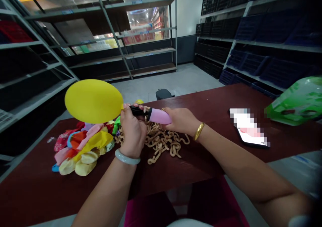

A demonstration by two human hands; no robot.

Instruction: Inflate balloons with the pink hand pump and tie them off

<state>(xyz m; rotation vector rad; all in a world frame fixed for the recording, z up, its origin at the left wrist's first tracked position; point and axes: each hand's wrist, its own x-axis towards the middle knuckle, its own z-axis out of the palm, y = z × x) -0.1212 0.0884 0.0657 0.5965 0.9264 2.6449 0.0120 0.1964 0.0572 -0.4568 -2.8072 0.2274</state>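
Left hand [134, 129]: grip closed at the neck of the yellow balloon [93, 101], with the black front end of the pump [159, 116] in the same hand. Exact finger overlap at the neck hard to make out. Right hand [179, 119]: grip closed on the pink rear of the pump. Pump lies roughly level between the two hands, above the surface [201, 102]. Balloon is inflated, sticks out left of the left hand, over the far left part of the surface. Limp balloons [85, 146] in mixed colours heaped below it, left of the left wrist. Tan strands [163, 143], curly, piled under the pump and hands, part hidden by the left hand. Small yellow patch just behind the left fingers, mostly covered, can't tell what. Pale bangle [127, 157] on left wrist, gold bangle [199, 131] on right. Phone [249, 128] flat on the surface, well right of the right hand, screen lit and pixelated. Green bag [297, 102] at the right, just past the phone. Dark stool [163, 94] beyond the far edge. Behind: metal shelves [141, 54]; dark crates [251, 64] racked on the right.
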